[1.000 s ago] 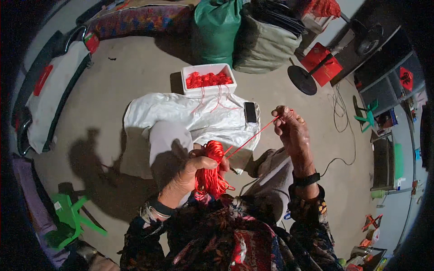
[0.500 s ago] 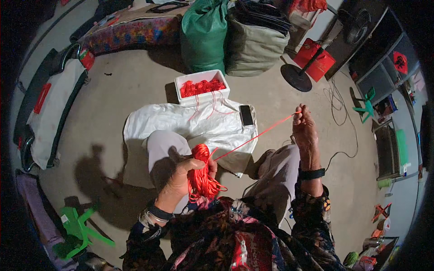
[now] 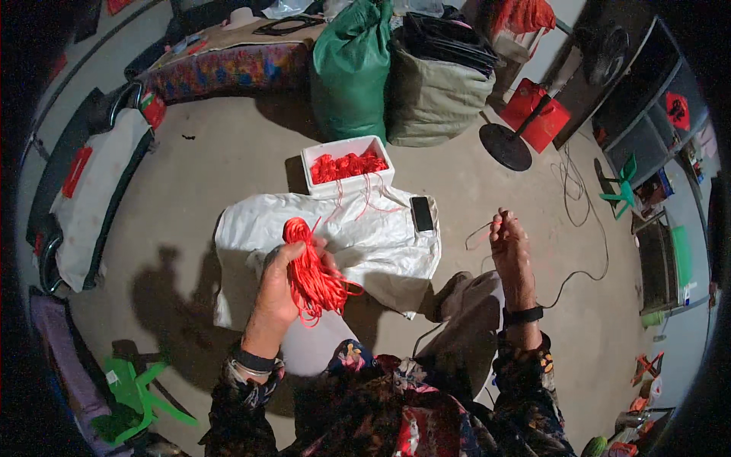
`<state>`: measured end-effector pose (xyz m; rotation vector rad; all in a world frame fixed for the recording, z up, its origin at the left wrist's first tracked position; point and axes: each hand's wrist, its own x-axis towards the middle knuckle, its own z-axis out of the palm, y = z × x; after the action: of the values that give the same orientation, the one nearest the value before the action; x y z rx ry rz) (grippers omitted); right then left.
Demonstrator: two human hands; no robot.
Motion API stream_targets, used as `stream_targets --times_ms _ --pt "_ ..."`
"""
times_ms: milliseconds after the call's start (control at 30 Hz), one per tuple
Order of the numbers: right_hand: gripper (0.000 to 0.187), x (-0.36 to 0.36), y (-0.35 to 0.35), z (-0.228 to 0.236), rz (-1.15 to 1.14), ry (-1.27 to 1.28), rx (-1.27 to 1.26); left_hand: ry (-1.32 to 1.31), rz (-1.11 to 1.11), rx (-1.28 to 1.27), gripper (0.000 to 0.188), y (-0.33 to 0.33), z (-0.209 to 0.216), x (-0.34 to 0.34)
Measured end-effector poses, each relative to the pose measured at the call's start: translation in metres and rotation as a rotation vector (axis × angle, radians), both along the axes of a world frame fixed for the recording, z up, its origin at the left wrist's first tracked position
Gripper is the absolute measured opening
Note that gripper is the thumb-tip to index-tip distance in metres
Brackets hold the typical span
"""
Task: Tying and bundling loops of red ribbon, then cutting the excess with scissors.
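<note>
A hank of bright red cord (image 3: 316, 274) is gripped in my left hand (image 3: 276, 293), its loops hanging loose past my fingers. This hand is raised over my left knee, in front of a white sheet. Off to the right, my right hand (image 3: 514, 247) is held up with its fingertips pinched together. A thin strand of cord (image 3: 477, 235) curls out beside those fingertips, with a touch of red at the pinch. No taut line shows between the two hands.
Beyond my knees lies the white sheet (image 3: 373, 263), with a phone (image 3: 421, 214) on its right part. A white box (image 3: 352, 186) of red cord stands behind it. Farther back are a green sack (image 3: 350, 84), a pale sack (image 3: 438, 103) and a fan stand (image 3: 505, 148).
The cord stretched tight between my hands is no longer seen; a short curled strand shows at my right fingers. My left hand has risen slightly leftward with the hank.
</note>
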<state>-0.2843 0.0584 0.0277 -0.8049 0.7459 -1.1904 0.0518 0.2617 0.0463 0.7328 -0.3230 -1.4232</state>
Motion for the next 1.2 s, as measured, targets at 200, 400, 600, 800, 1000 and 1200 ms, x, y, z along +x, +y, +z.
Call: stream_targets --times_ms 200,400,600,800,1000,1200 --pt "0.020 0.015 -0.007 -0.014 0.137 0.081 0.009 0.068 0.107 0.157 0.033 -0.037 -0.007 0.016" --pt "0.020 0.037 -0.032 -0.031 0.207 0.244 0.065 0.112 0.131 0.201 0.030 -0.068 -0.010 0.020" --pt "0.020 0.069 -0.073 -0.046 0.245 0.331 0.017 0.060 0.081 0.126 0.037 -0.098 -0.016 0.016" --pt "0.030 0.100 -0.170 -0.049 0.198 0.512 -0.301 0.025 0.056 0.129 0.029 -0.120 -0.022 -0.001" --pt "0.061 0.101 -0.250 -0.025 -0.196 1.398 -1.027 -0.017 0.058 0.187 0.030 -0.117 -0.021 -0.005" --pt "0.018 0.103 -0.241 -0.085 -0.034 1.329 -0.729 -0.139 0.181 0.175 0.035 -0.114 -0.015 0.043"
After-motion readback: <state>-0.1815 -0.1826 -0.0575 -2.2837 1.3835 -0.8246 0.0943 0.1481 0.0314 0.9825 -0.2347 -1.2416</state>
